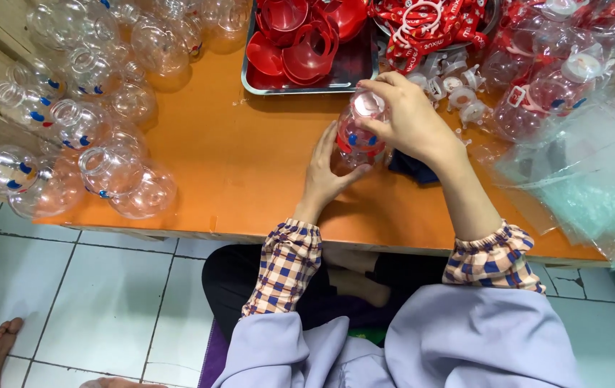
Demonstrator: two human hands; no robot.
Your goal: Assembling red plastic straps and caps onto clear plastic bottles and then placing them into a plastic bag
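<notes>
Two hands hold one round clear plastic bottle [358, 136] with a red band upright on the orange table [250, 158], left hand [325, 169] cupping its side, right hand [404, 115] pinching its white cap, base hidden behind fingers.

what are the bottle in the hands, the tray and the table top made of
Bottle: looks like clear glossy plastic; the table shows through it.
Tray: probably metal, with a grey shiny rim.
Table top: smooth orange surface, maybe laminate or painted board; the core is hidden.
</notes>
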